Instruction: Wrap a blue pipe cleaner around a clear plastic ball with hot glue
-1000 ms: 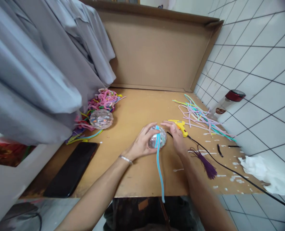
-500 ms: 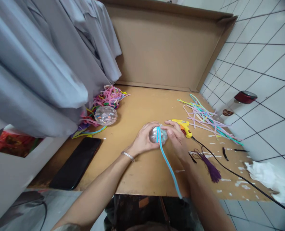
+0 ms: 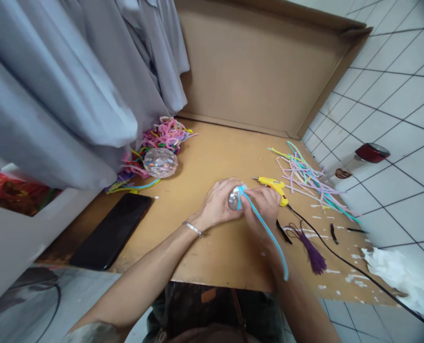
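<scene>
My left hand (image 3: 219, 202) is wrapped round a small clear ball (image 3: 233, 200) above the middle of the table. A blue pipe cleaner (image 3: 265, 226) lies across the ball's face, and its long tail hangs down over my right wrist. The fingers of my right hand (image 3: 263, 207) pinch the pipe cleaner close to the ball's right side. Just beyond that hand rests a yellow glue gun (image 3: 273, 186), its nozzle pointing left. The ball's underside is hidden by my fingers.
A larger clear ball (image 3: 160, 163) sits by a heap of colourful pipe cleaners (image 3: 169, 136). A black phone (image 3: 113, 233) lies at left. More pipe cleaners (image 3: 305, 176), a purple thread bundle (image 3: 314, 255), a red-capped bottle (image 3: 371, 153) and white tissue (image 3: 394, 271) are at right. Cardboard (image 3: 269, 66) stands behind.
My right hand has closed on the blue pipe cleaner near the ball. Its tail has swung to the right, now slanting across the ball. The camera view has shifted slightly.
</scene>
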Action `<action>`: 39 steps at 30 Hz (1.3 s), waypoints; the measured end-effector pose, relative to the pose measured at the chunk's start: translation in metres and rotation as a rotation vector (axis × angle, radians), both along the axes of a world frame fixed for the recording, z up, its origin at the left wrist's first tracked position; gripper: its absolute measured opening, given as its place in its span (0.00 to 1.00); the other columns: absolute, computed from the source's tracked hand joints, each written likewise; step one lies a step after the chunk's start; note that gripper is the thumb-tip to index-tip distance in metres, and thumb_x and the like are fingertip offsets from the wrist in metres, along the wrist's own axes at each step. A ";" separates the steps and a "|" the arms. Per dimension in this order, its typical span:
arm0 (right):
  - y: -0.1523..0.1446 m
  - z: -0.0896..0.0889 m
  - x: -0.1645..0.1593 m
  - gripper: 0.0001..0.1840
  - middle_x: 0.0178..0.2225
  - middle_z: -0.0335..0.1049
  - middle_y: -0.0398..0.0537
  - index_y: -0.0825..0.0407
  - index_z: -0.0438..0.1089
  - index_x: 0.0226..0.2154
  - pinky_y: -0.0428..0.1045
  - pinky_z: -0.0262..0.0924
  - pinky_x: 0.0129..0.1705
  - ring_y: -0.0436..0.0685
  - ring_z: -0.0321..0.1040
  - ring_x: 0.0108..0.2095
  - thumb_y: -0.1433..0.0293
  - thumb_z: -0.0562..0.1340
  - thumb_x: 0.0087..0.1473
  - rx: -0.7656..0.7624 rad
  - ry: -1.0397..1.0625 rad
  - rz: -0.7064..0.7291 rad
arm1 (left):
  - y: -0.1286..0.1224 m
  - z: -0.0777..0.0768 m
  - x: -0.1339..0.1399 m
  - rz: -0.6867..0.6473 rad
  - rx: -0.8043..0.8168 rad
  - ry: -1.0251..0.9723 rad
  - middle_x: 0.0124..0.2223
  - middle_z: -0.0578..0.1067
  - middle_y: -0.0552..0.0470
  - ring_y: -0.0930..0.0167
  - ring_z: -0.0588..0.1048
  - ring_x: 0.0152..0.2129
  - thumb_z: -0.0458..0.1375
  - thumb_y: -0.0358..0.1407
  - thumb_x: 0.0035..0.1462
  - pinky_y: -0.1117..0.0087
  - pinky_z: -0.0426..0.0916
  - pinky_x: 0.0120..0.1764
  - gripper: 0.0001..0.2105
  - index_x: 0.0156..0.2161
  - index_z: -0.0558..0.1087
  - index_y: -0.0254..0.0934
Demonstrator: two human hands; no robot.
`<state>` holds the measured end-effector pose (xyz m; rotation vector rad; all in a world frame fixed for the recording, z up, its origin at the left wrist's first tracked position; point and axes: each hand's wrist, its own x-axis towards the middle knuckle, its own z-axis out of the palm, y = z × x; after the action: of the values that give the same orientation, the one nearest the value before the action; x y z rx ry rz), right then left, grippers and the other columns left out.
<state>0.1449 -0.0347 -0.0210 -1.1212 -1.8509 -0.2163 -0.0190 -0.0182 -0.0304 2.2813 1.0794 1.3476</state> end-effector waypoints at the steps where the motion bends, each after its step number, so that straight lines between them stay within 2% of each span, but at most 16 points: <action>1: -0.001 0.000 0.000 0.08 0.34 0.72 0.45 0.45 0.74 0.36 0.56 0.53 0.48 0.58 0.66 0.39 0.62 0.61 0.56 -0.025 0.019 -0.001 | 0.000 0.000 0.000 0.005 0.000 0.000 0.53 0.74 0.43 0.58 0.72 0.53 0.65 0.37 0.43 0.54 0.66 0.55 0.29 0.53 0.66 0.40; 5: -0.003 0.003 -0.003 0.09 0.32 0.73 0.45 0.46 0.75 0.34 0.56 0.55 0.46 0.56 0.66 0.36 0.61 0.61 0.58 -0.092 0.080 0.015 | 0.000 0.001 0.000 0.008 -0.009 -0.002 0.53 0.74 0.43 0.58 0.72 0.52 0.65 0.37 0.43 0.54 0.66 0.55 0.29 0.52 0.66 0.38; 11: -0.004 0.003 -0.005 0.09 0.30 0.73 0.44 0.46 0.76 0.32 0.55 0.58 0.43 0.55 0.67 0.34 0.61 0.62 0.58 -0.093 0.157 0.053 | 0.000 0.001 -0.001 0.006 -0.007 -0.008 0.53 0.74 0.43 0.58 0.72 0.52 0.65 0.37 0.43 0.55 0.66 0.55 0.28 0.52 0.66 0.38; 20: -0.005 0.004 -0.005 0.09 0.28 0.73 0.43 0.45 0.76 0.30 0.55 0.58 0.42 0.55 0.66 0.33 0.62 0.62 0.58 -0.096 0.131 0.076 | 0.001 0.001 -0.002 -0.011 -0.017 0.001 0.54 0.73 0.43 0.58 0.72 0.53 0.65 0.38 0.44 0.55 0.65 0.55 0.28 0.53 0.66 0.39; 30: -0.002 0.003 -0.004 0.08 0.31 0.73 0.44 0.44 0.77 0.33 0.55 0.60 0.42 0.56 0.67 0.35 0.60 0.63 0.55 -0.199 0.222 0.111 | 0.004 -0.002 -0.002 0.004 -0.027 -0.037 0.52 0.74 0.45 0.59 0.73 0.51 0.66 0.38 0.43 0.55 0.67 0.55 0.28 0.52 0.67 0.40; 34: 0.001 -0.001 -0.003 0.07 0.31 0.74 0.44 0.44 0.77 0.33 0.55 0.61 0.41 0.56 0.68 0.35 0.61 0.64 0.55 -0.160 0.228 0.144 | 0.004 -0.001 -0.003 -0.003 -0.042 -0.053 0.52 0.74 0.44 0.59 0.73 0.51 0.66 0.36 0.42 0.55 0.67 0.54 0.28 0.51 0.67 0.39; 39: -0.001 -0.003 -0.003 0.09 0.28 0.73 0.44 0.45 0.76 0.30 0.54 0.58 0.41 0.55 0.67 0.33 0.62 0.62 0.57 -0.073 0.147 0.103 | 0.004 -0.001 -0.004 -0.030 -0.070 -0.105 0.52 0.74 0.43 0.58 0.73 0.51 0.67 0.36 0.42 0.54 0.67 0.54 0.28 0.51 0.67 0.39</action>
<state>0.1417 -0.0352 -0.0240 -1.0588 -1.7918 -0.0061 -0.0226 -0.0140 -0.0309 2.1431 1.0374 1.3796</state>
